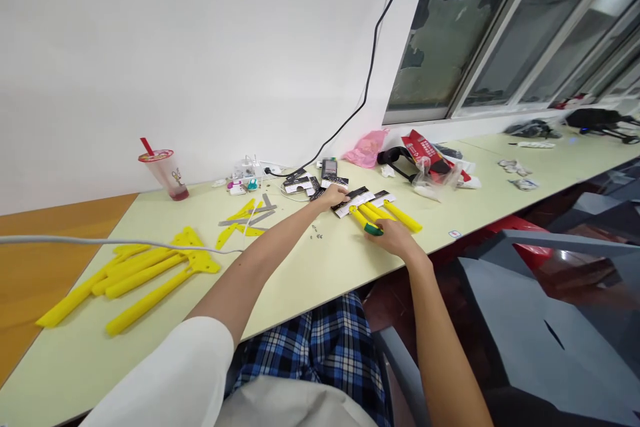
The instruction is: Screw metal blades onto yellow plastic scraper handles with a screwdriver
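Observation:
My left hand [334, 197] reaches over the table, its fingertips closed at the edge of a black-and-white card [356, 201]. My right hand [395, 237] is wrapped round a yellow tool with a green end [373, 230]; its upper part lies against the card. Other yellow handles [403, 217] rest beside it, with a second printed card [383, 198] at their top. More black-and-white cards [299, 181] lie in a loose group beyond my left hand. Small dark bits [316, 235] are scattered on the table in front of my hands.
Several yellow handles with flat wide heads [145, 273] are piled at the left. Grey strips and yellow pieces [247, 219] lie nearer the middle. A tilted-looking cup with a red straw [167, 173] stands near the wall. A white cable [120, 240] crosses the left side; grey chairs [545, 320] stand at right.

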The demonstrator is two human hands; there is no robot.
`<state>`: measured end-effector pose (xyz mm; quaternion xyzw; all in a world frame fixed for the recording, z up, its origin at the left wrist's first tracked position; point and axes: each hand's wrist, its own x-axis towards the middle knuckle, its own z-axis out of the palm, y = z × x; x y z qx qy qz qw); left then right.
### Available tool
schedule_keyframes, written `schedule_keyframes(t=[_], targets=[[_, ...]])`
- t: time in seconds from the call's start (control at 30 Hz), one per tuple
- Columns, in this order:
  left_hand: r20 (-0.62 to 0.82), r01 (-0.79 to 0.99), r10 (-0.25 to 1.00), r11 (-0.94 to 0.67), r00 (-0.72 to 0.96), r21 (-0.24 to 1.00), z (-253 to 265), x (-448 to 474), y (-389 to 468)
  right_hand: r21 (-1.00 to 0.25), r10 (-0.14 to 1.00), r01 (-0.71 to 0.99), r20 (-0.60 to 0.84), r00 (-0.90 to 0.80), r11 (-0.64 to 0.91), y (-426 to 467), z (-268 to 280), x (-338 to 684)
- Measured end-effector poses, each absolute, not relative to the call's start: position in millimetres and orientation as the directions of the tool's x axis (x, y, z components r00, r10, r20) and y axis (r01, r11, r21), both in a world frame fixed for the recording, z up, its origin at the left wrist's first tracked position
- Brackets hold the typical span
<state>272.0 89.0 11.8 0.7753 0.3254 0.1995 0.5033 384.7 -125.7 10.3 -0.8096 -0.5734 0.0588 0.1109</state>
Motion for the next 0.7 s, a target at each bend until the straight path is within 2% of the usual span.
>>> schedule_keyframes(t=[0.2, 0.3, 0.37, 0.4, 0.47, 0.5, 0.53, 0.6, 0.7], targets=[[0.157, 0.256, 0.722, -0.426, 0.674, 0.868, 22.5, 215.9, 83.0, -0.255, 0.932, 0.909, 0.068, 0.356, -0.329, -123.7, 13.3, 385.2], [0.196, 0.232, 0.672, -0.492, 0.714, 0.839, 35.9, 146.4, 54.4, -0.325, 0.897, 0.891, 0.202, 0.394, -0.318, -130.0, 31.2, 376.7], [0.189, 0.216, 0.601, -0.536, 0.777, 0.816, 46.7, 89.1, 22.0, -0.469, 0.829, 0.857, 0.377, 0.413, -0.214, -139.1, 49.5, 363.3], [0.172, 0.206, 0.506, -0.605, 0.845, 0.769, 52.6, 59.4, 3.0, -0.539, 0.789, 0.833, 0.454, 0.414, -0.127, -145.0, 59.9, 354.5], [0.077, 0.219, 0.372, -0.687, 0.925, 0.693, 64.0, 2.3, -36.0, -0.645, 0.716, 0.761, 0.564, 0.411, 0.071, -158.0, 80.3, 334.5], [0.015, 0.242, 0.344, -0.69, 0.939, 0.683, 68.6, -24.0, -54.0, -0.689, 0.693, 0.703, 0.593, 0.41, 0.175, -164.4, 89.3, 324.6], [-0.039, 0.28, 0.35, -0.674, 0.936, 0.683, 71.9, -48.2, -69.8, -0.708, 0.666, 0.655, 0.626, 0.406, 0.266, -170.1, 96.7, 315.5], [-0.094, 0.391, 0.445, -0.644, 0.891, 0.658, 73.2, -90.0, -91.6, -0.686, 0.632, 0.624, 0.681, 0.37, 0.375, -178.6, 105.9, 301.4], [0.054, 0.597, 0.732, -0.593, 0.679, 0.541, 62.2, -137.8, -96.7, -0.673, 0.694, 0.642, 0.658, 0.292, 0.368, -183.6, 106.6, 290.4]])
